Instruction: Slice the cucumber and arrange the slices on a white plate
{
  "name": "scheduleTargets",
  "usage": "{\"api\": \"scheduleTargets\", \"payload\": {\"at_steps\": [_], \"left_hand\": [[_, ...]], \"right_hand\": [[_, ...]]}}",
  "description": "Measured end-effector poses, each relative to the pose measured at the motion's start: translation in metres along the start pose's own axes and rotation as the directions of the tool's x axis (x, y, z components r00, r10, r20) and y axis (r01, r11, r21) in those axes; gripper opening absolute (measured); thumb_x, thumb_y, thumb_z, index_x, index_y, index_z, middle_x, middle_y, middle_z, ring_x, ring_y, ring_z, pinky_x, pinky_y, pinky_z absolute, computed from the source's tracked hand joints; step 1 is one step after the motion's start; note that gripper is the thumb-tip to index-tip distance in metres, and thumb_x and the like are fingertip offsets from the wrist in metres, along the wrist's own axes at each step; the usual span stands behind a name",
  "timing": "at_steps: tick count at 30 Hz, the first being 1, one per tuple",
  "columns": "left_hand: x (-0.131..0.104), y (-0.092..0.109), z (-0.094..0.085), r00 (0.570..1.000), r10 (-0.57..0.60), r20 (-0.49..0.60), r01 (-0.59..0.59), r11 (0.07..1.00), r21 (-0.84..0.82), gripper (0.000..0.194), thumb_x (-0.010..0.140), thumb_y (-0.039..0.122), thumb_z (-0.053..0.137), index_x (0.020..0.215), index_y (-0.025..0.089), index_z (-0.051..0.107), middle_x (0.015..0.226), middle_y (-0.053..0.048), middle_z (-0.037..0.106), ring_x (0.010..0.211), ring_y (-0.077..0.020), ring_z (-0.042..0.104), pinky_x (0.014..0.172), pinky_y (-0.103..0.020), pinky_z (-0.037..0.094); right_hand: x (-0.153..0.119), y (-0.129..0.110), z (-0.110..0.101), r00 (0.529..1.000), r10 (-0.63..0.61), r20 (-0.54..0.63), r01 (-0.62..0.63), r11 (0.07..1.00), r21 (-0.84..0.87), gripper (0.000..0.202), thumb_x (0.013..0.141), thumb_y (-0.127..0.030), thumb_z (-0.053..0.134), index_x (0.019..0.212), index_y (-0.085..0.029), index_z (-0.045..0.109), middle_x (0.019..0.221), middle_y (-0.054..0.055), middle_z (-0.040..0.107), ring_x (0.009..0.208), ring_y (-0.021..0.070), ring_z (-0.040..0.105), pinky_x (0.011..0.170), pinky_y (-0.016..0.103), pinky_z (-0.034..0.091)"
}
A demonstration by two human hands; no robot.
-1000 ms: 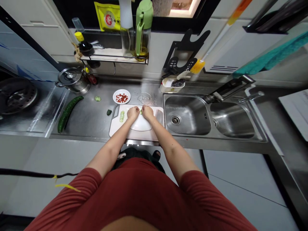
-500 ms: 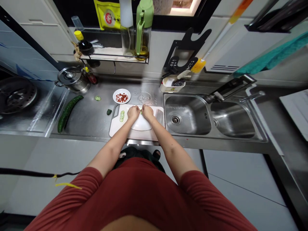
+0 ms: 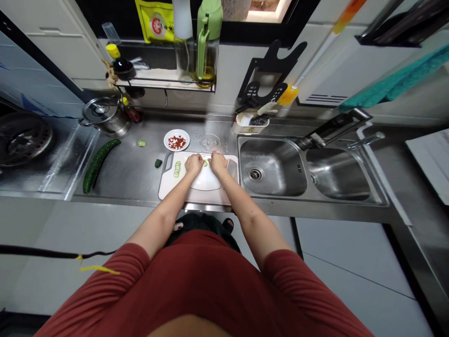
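A white plate [image 3: 206,181] rests on the white cutting board [image 3: 164,191], under my hands. My left hand [image 3: 194,164] is closed over the plate's far left part, its fingertips pinched at a small cucumber slice [image 3: 205,164]. Just right of that slice, my right hand [image 3: 218,163] has its fingers curled together; what they hold, if anything, is hidden. Overlapping cucumber slices [image 3: 177,169] lie in a row on the board, left of my left hand. A broad knife blade [image 3: 232,168] lies flat on the board's right side, partly covered by my right forearm.
Behind the board stands a white dish [image 3: 177,140] of chopped red pieces. A whole cucumber [image 3: 100,164], a cucumber end [image 3: 158,163] and cucumber slices [image 3: 141,143] lie leftward, near a lidded pot [image 3: 105,117]. A double sink [image 3: 273,168] adjoins the board's right side.
My right hand has drawn slightly away from my left, widening the gap, and the cucumber slice between them shows more clearly. My left hand stays nearly in place.
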State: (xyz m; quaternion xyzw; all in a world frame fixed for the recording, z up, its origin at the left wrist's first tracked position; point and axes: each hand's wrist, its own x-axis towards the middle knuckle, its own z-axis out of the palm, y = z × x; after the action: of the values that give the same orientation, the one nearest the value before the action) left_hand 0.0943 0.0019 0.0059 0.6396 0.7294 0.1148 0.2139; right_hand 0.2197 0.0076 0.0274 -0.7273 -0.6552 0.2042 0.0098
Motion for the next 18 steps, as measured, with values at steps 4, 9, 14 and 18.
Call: {"api": "scheduleTargets", "payload": {"at_steps": [4,9,14,18], "left_hand": [[0.000,-0.002,0.000,1.000,0.003,0.013,-0.003,1.000,-0.019,0.018,0.086,0.036,0.059,0.096,0.024,0.069,0.109,-0.008,0.070,0.100,-0.0221,0.062,0.081,-0.030,0.043],[0.002,-0.007,0.001,1.000,0.018,0.005,-0.017,0.998,-0.066,0.016,0.085,0.031,0.058,0.096,0.024,0.068,0.103,-0.006,0.071,0.096,-0.0201,0.062,0.079,-0.028,0.042],[0.003,-0.011,0.005,0.999,0.039,-0.010,-0.040,0.997,-0.067,0.015,0.083,0.031,0.061,0.094,0.024,0.068,0.102,-0.006,0.070,0.094,-0.0200,0.062,0.078,-0.029,0.042],[0.004,-0.011,0.006,0.999,0.035,-0.016,-0.036,0.998,-0.059,0.015,0.082,0.030,0.061,0.094,0.024,0.068,0.102,-0.005,0.070,0.094,-0.0199,0.062,0.077,-0.029,0.041]], "right_hand": [[0.001,0.007,0.001,1.000,-0.006,-0.022,0.007,1.000,0.009,0.030,0.095,-0.034,0.055,0.120,-0.018,0.057,0.117,0.016,0.066,0.112,0.0262,0.060,0.089,0.034,0.046],[0.001,0.013,0.006,0.999,-0.015,-0.036,0.016,1.000,0.021,0.027,0.095,-0.035,0.053,0.117,-0.019,0.058,0.115,0.015,0.067,0.110,0.0263,0.061,0.090,0.036,0.044],[0.001,0.015,0.010,0.998,-0.013,-0.057,0.014,1.000,0.022,0.025,0.093,-0.033,0.055,0.114,-0.019,0.059,0.115,0.015,0.068,0.108,0.0266,0.061,0.092,0.037,0.043],[-0.001,0.015,0.012,0.997,-0.014,-0.076,0.016,1.000,0.021,0.023,0.093,-0.030,0.054,0.113,-0.019,0.059,0.115,0.014,0.068,0.107,0.0261,0.061,0.093,0.038,0.042]]}}
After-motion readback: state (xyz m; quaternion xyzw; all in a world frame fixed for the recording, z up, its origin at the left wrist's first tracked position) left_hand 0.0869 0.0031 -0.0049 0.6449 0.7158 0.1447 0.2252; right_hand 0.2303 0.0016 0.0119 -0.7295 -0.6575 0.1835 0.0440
